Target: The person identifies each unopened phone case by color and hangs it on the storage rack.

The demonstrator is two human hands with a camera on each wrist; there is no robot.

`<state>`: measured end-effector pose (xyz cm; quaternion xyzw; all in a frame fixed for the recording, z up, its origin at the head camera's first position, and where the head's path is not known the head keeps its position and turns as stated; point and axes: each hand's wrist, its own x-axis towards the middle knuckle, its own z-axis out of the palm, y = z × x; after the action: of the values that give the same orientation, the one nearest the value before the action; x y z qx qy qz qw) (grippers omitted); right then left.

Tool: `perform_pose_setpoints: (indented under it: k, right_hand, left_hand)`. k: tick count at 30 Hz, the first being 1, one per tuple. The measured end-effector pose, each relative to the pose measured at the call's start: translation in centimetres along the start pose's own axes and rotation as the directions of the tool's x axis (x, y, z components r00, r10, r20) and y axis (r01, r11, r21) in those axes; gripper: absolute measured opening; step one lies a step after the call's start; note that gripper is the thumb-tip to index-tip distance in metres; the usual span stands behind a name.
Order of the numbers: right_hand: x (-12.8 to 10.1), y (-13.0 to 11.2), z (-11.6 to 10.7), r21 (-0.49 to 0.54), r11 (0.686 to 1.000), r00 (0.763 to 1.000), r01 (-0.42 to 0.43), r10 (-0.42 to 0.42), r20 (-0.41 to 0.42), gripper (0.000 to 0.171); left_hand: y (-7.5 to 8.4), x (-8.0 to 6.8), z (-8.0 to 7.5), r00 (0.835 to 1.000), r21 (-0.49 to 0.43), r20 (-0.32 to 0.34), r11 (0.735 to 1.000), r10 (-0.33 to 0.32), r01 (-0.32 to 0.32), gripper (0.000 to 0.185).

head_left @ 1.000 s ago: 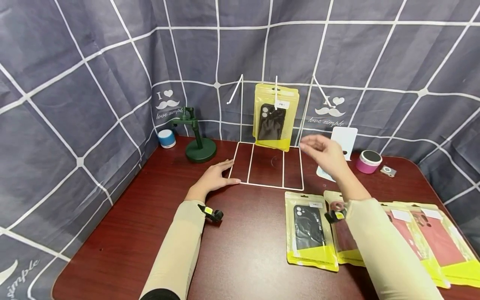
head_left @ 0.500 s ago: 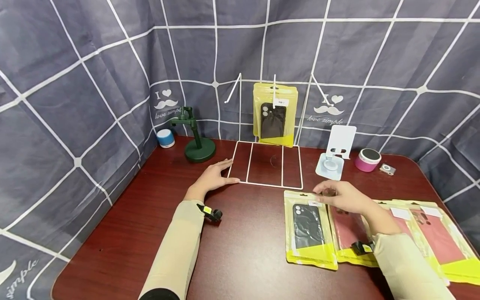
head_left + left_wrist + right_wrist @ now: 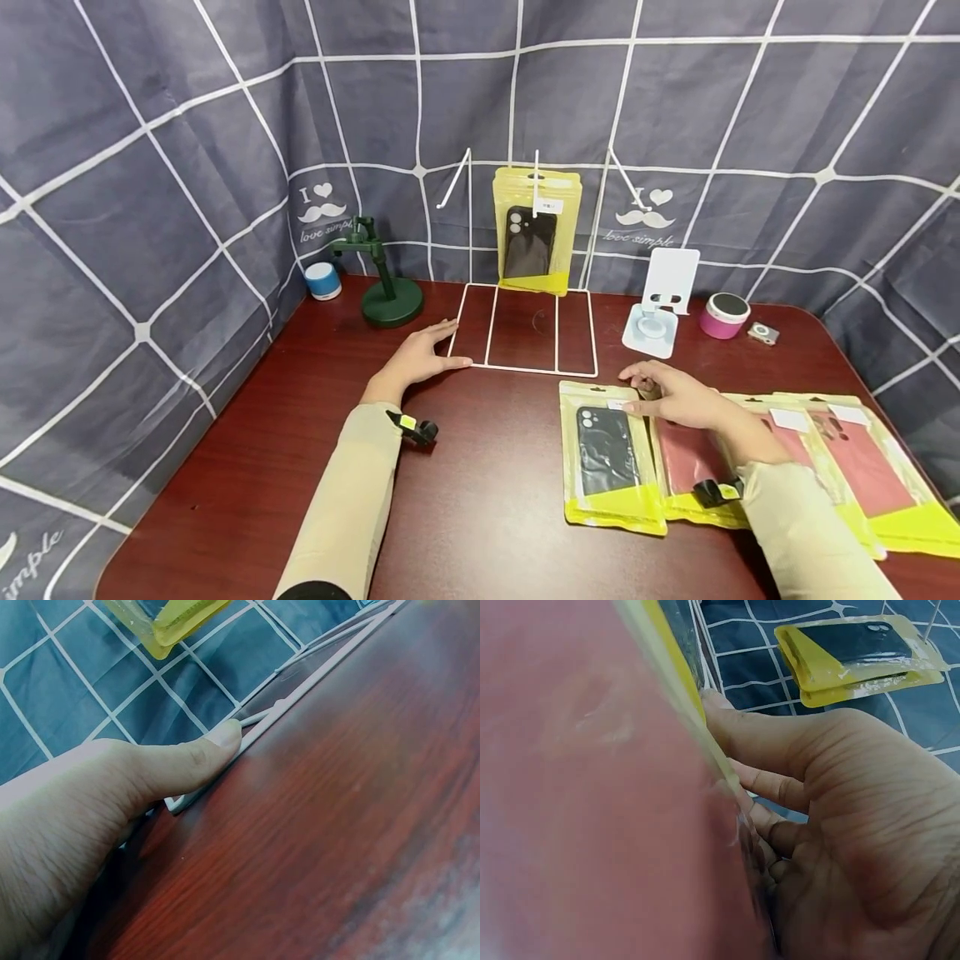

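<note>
My left hand (image 3: 416, 358) rests on the near left corner of a white wire display rack (image 3: 525, 368), fingers extended along its side; in the left wrist view the thumb (image 3: 199, 759) lies on the front bar. My right hand (image 3: 675, 398) is at the top right corner of a yellow-edged pouch with a black phone case (image 3: 606, 450). Its thumb lies over the label and the other fingers curl at the edge, pinching the corner. A pouch with a red phone case (image 3: 686, 457) lies under that hand. Yellow pouches with a black phone case (image 3: 531, 242) hang from the rack's middle hook.
More pouches with red cases (image 3: 866, 462) lie at the right. Behind stand a white phone stand (image 3: 651, 332), a pink round speaker (image 3: 725, 317) and a small silver device (image 3: 763, 333). A green stand (image 3: 392, 302) and blue cylinder (image 3: 322, 282) are back left.
My right hand has moved down and toward me from beside the hanging pouches to the black case's pouch on the table. The hanging pouches have swung straighter. My left hand stays on the rack.
</note>
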<state>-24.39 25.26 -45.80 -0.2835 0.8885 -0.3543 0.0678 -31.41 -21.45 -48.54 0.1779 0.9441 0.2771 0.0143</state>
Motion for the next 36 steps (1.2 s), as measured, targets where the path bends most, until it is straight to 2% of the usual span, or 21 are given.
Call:
perform_pose_setpoints:
  k: [2,7,12,16,18,20,23,25,32,33,36]
  right_hand:
    - [0.1,0.1,0.1,-0.018,1.000,1.000,0.001,-0.001,-0.015,0.037]
    - [0.3,0.2,0.3,-0.045,0.999,1.000,0.018,-0.019,-0.017,0.013]
    - [0.7,0.3,0.6,-0.060,0.996,0.997,0.072,-0.072,-0.007,0.010]
    - [0.6,0.3,0.6,0.004,0.999,0.998,0.054,-0.054,-0.020,0.007]
    - [0.5,0.3,0.7,0.094,0.996,1.000,0.008,-0.006,-0.019,0.005]
    - [0.3,0.2,0.7,0.232,0.972,0.999,-0.039,0.042,-0.007,0.007]
    - [0.3,0.0,0.7,0.427,0.898,0.994,-0.105,0.107,0.020,0.013]
    - [0.3,-0.3,0.8,0.503,0.854,0.990,-0.131,0.137,0.025,0.018]
    - [0.6,-0.9,0.9,0.615,0.768,0.977,-0.181,0.215,0.019,0.036]
    - [0.6,-0.9,0.9,0.618,0.763,0.973,-0.189,0.230,0.014,0.037]
    - [0.7,-1.1,0.8,0.590,0.783,0.962,-0.197,0.270,-0.038,0.039]
  left_hand:
    - [-0.1,0.0,0.0,1.000,-0.001,-0.004,1.000,0.002,-0.002,0.101]
    - [-0.2,0.0,0.0,1.000,0.005,-0.004,1.000,0.003,-0.003,0.102]
    - [-0.2,-0.2,-0.3,1.000,0.002,-0.013,1.000,-0.001,0.001,0.100]
    - [0.0,-0.2,-0.3,1.000,0.009,-0.003,1.000,-0.002,0.002,0.099]
    - [0.1,-0.2,-0.3,1.000,0.002,0.007,1.000,-0.004,0.004,0.099]
    - [0.2,-0.2,-0.4,1.000,-0.001,0.013,1.000,-0.006,0.006,0.099]
    - [0.3,-0.2,-0.4,1.000,-0.007,0.011,1.000,-0.004,0.004,0.100]
    - [0.3,-0.1,-0.4,1.000,-0.005,0.009,1.000,-0.001,0.001,0.101]
    - [0.1,0.0,-0.3,1.000,0.007,0.009,1.000,0.007,-0.007,0.101]
    - [0.1,0.0,-0.3,1.000,0.007,0.008,1.000,0.008,-0.008,0.101]
    - [0.1,-0.1,-0.3,1.000,0.003,0.004,1.000,0.008,-0.008,0.100]
